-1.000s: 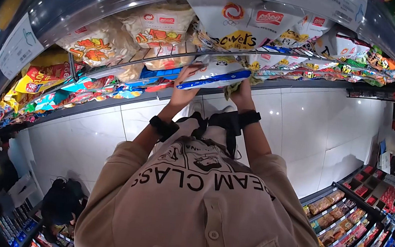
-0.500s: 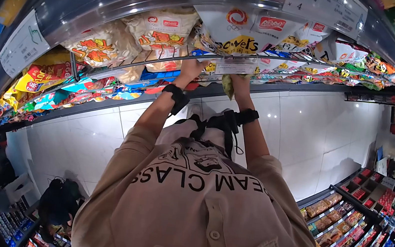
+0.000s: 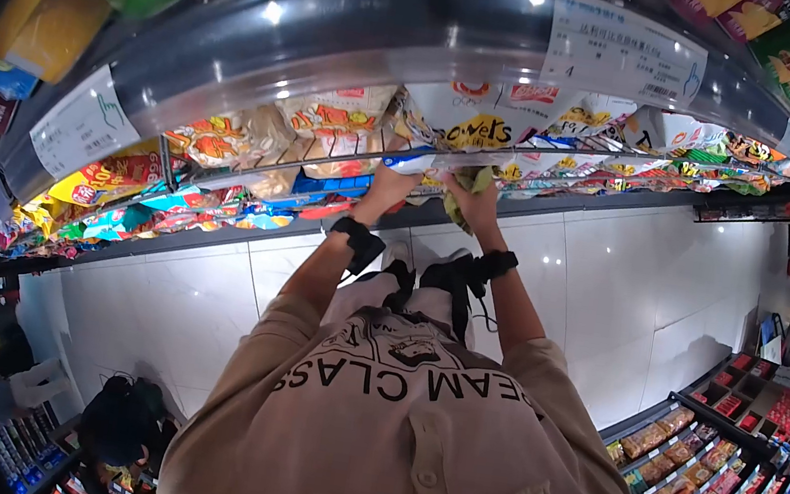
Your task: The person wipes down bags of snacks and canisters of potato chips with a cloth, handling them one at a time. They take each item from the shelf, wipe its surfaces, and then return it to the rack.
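At the lower rack in front of me, my right hand is closed on a crumpled olive-green snack bag. My left hand reaches to the same rack, just left of it, beside a blue-and-white packet; its fingertips are hidden among the packets. Just above both hands runs a thin metal rail. Behind that rail stand a white snack bag with "owers" lettering and cream-coloured snack bags.
A dark curved shelf edge with price labels juts out above my hands. Colourful snack packets fill the rack to the left. White floor tiles lie below. Packaged-goods shelves stand lower right; a person in dark clothes is lower left.
Both hands have drawn slightly back towards me, and more of the green bag shows in my right hand. The view has shifted, so the upper shelf edge covers more of the snack bags.
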`<state>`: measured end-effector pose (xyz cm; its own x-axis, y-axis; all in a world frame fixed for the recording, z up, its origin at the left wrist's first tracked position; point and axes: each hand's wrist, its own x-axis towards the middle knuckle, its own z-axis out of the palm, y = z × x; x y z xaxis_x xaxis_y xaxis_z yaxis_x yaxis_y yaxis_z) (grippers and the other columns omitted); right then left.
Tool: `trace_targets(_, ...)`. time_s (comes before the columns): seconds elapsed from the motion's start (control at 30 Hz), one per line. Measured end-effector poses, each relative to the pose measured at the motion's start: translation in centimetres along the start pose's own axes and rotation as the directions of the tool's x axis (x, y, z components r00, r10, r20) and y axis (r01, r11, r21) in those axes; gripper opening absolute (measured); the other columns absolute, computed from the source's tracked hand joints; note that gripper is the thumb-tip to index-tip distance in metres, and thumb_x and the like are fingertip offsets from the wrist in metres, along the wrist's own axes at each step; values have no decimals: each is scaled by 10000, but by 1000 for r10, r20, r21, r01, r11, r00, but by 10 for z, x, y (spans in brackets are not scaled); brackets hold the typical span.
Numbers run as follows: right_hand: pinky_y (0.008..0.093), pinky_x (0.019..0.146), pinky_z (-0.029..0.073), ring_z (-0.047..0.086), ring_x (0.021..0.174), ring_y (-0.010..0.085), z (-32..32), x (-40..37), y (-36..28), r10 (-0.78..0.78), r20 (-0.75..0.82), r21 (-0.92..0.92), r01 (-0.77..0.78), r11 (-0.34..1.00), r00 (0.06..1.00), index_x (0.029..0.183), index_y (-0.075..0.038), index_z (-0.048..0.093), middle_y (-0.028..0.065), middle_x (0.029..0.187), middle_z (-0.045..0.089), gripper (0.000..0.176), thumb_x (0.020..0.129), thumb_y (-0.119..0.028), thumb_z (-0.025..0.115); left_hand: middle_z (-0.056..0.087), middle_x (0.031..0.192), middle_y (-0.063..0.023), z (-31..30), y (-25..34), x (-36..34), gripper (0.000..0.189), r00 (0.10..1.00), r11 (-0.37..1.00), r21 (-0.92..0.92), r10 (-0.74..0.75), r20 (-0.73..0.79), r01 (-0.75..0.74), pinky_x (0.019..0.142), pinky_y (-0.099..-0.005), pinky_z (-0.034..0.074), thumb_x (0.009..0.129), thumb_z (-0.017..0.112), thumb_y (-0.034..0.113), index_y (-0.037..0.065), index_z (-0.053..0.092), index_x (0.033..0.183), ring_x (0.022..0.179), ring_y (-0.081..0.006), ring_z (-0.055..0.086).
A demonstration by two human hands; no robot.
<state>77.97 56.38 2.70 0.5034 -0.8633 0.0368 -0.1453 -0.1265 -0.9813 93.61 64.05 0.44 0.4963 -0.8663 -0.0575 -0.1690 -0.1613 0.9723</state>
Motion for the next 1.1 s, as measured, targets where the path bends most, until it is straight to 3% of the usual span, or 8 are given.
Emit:
trace_targets(0.27,350,722,489,628,808,245,7,21,10,159,77,-559,-90,824,984,1011,-34,583,97,896,652,438,693,-282,756,626,974,-149,13,-43,29,384,985,874,468,167,-34,-132,759,-331,494,698,672,198,92,556,1048,912,-288,619)
trace_targets(0.33,364,721,489,626,793,281,7,16,16,183,39,-522,-136,842,982,1002,-31,585,104,906,650,447,688,-298,756,643,924,-149,10,4,14,341,961,947,185,-242,-131,263,728,-352,497,726,643,224,81,555,1023,871,-289,631)
trace_targets(0.47,285,657,485,601,768,142,-3,-19,39,212,46,42,-214,976,976,1082,-42,522,38,885,617,426,754,-215,731,658,836,-141,12,-40,15,313,944,957,180,263,-199,-229,693,-369,498,747,626,166,48,546,1025,819,-269,645)
trace_targets(0.6,294,646,519,607,734,156,-34,-88,64,451,-74,542,-344,767,889,1080,-26,499,51,897,580,346,800,-105,685,583,1016,-83,-32,-3,-18,195,906,825,-424,-424,-26,374,813,-360,480,860,544,109,55,513,1044,972,-213,579)
trace_targets(0.67,311,649,524,615,738,166,-68,-120,73,611,-67,500,-503,705,789,1047,-21,518,60,864,596,325,789,-114,691,571,986,-92,-54,-35,-39,121,982,867,-496,-130,-139,44,756,-313,522,904,517,100,58,523,1018,945,-196,575)
trace_targets(0.93,274,643,495,617,751,157,-157,-104,20,503,-249,567,-296,768,828,1234,3,436,78,943,595,514,811,-156,679,599,921,-84,-84,110,-105,127,1000,977,-210,20,-24,-25,748,-286,483,864,538,-4,27,507,983,851,-186,609)
trace_targets(1.0,269,695,483,608,796,159,-159,-72,-14,474,-292,626,-209,751,831,1245,7,433,82,982,589,515,818,-153,673,613,881,-94,-67,199,-107,109,954,935,281,263,-143,-216,759,-280,470,841,554,-19,25,524,936,814,-194,618)
trace_targets(1.1,259,734,467,589,820,135,-157,-17,-31,256,-292,565,-50,824,922,1222,5,459,66,1010,595,479,821,-147,669,624,850,-118,-44,293,-103,107,743,776,202,631,-223,-598,839,-330,454,815,569,-24,2,532,911,814,-226,622)
